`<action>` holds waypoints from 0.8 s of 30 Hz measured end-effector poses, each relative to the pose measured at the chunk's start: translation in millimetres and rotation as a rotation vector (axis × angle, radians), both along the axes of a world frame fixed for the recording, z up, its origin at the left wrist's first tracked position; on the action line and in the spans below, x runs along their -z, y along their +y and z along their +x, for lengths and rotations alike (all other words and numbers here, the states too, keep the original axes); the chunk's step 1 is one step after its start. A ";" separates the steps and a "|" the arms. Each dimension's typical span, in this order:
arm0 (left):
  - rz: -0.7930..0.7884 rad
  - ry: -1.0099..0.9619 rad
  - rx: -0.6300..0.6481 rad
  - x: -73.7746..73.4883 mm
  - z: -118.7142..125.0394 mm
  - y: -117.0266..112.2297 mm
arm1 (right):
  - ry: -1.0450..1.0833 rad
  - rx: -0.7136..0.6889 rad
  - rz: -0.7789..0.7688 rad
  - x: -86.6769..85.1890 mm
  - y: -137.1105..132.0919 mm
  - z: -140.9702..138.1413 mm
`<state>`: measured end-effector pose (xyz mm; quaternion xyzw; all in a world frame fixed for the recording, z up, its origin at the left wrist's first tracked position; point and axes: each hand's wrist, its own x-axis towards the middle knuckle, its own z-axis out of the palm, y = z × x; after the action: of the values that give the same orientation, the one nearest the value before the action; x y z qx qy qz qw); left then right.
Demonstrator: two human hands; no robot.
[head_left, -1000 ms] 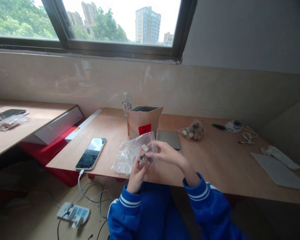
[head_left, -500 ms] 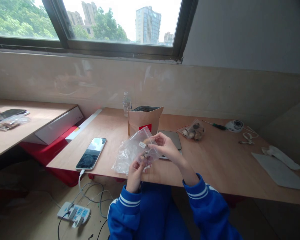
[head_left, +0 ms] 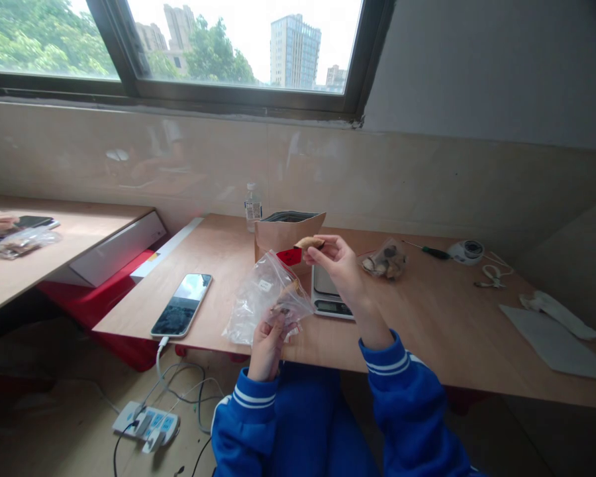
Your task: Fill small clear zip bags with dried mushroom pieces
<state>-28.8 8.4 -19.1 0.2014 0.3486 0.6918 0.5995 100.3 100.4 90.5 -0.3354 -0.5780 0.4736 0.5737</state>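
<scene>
My left hand (head_left: 267,336) pinches the clear plastic bag (head_left: 263,299) in front of the kraft pouch (head_left: 284,237), while my right hand (head_left: 338,265) grips a small tan piece (head_left: 308,243), perhaps dried food, beside it.

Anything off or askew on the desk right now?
Nothing spilled or damaged. Left hand holds a clear plastic bag; right hand pinches a small tan piece above the digital scale. One oddity: the phone lies near the desk edge, its cable hanging down.
</scene>
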 end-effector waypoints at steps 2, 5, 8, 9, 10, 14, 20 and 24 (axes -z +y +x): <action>-0.012 -0.004 -0.013 -0.5 -1.0 0.4 | -0.087 0.126 0.154 -14.2 20.8 -6.3; -0.001 0.019 0.012 -1.8 -2.3 0.1 | -0.285 0.284 0.339 -29.6 48.8 -18.9; 0.019 0.044 0.044 -1.9 -4.1 -0.8 | -0.469 0.328 0.448 -31.4 62.1 -27.8; 0.022 0.049 0.048 -1.6 -4.8 -1.1 | -0.515 0.328 0.466 -29.4 63.4 -29.0; 0.022 0.051 0.050 -1.1 -5.5 -1.4 | -0.551 0.327 0.476 -26.9 63.7 -29.2; 0.023 0.055 0.052 1.1 -7.9 -2.1 | -0.654 0.334 0.489 -19.4 58.3 -25.4; 0.062 0.092 0.059 2.2 -11.1 -1.9 | -0.549 0.323 0.474 -21.6 25.4 -13.3; 0.075 0.099 0.076 1.4 -13.7 -2.3 | -0.622 -0.159 0.360 -12.7 -3.7 0.2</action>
<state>-42.5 6.1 -20.4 0.2708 0.3440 0.6700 0.5995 100.5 96.7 103.2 -0.3109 -0.8233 0.2826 0.3817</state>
